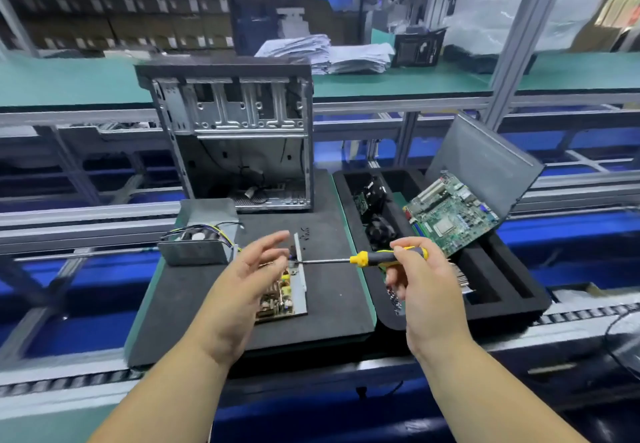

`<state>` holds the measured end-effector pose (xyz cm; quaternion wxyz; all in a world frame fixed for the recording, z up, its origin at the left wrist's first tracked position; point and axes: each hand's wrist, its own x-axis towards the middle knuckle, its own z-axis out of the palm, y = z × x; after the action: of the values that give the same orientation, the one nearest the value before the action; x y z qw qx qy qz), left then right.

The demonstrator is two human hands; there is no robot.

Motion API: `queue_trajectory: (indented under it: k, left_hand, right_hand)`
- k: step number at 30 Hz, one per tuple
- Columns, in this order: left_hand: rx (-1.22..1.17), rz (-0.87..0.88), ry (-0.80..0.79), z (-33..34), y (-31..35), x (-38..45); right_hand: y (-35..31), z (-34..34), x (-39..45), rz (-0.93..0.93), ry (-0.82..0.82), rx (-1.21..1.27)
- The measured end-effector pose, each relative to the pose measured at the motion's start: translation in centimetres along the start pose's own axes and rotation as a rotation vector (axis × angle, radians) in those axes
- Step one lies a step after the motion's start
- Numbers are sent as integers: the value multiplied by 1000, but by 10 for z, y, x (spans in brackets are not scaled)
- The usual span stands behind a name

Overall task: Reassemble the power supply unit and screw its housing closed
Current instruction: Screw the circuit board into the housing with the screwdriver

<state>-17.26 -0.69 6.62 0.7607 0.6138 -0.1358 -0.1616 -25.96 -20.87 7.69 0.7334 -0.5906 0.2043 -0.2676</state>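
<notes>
Lying between hands: circuit board.

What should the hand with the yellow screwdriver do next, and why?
Probably ease the screwdriver tip into the screw spot on the power supply base and start turning. The right hand grips its handle, the shaft points at the base's upright metal wall, and the left hand hovers open at the tip. Loose screws lie behind.

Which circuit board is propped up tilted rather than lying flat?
The green motherboard, leaning in the black foam tray on the right; the power supply board lies flat under the hands.
</notes>
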Motion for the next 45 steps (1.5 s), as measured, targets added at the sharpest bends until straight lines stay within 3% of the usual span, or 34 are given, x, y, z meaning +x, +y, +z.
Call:
queue_trajectory:
  k: [2, 4, 7, 10, 12, 15, 17, 22, 25, 28, 30, 33, 36, 40, 45]
  left_hand:
    - [-203, -9, -22, -15, 12, 9]
    - [-406, -10, -163, -25, 29, 18]
    - [-455, 31, -357, -29, 46, 30]
    - [-374, 61, -333, -34, 48, 43]
    - [-271, 35, -199, -42, 39, 55]
    - [205, 16, 107, -63, 11, 73]
    - [524, 1, 206, -82, -12, 82]
    - [912, 28, 96, -112, -66, 93]
    - [1098, 39, -20, -123, -81, 94]
    - [1084, 131, -62, -132, -87, 90]
    - [990, 149, 49, -140, -91, 80]
    - [848, 44, 182, -155, -101, 59]
    - [799, -79, 121, -168, -113, 45]
    - [926, -177, 1, -172, -124, 38]
    - [1055, -141, -60, -161, -137, 43]
  right_hand:
    - [1, 8, 5, 26, 45, 5]
    - [3, 14, 11, 50, 85, 15]
    - [6, 26, 17, 54, 113, 1]
    - [12, 40, 19, 49, 98, -24]
    - [16, 46, 21, 39, 90, -43]
    - [21, 48, 27, 16, 88, -86]
    - [26, 48, 34, 14, 90, -103]
    - [51, 51, 48, 21, 87, -246]
    - [62, 56, 51, 23, -2, -345]
    - [72, 64, 48, 3, -132, -427]
    - [77, 70, 45, -38, -206, -491]
    - [82, 79, 41, -87, -280, -578]
    - [87, 89, 35, -90, -373, -640]
    - [94, 105, 29, -76, -504, -762]
    - [101, 129, 25, -160, -594, -1012]
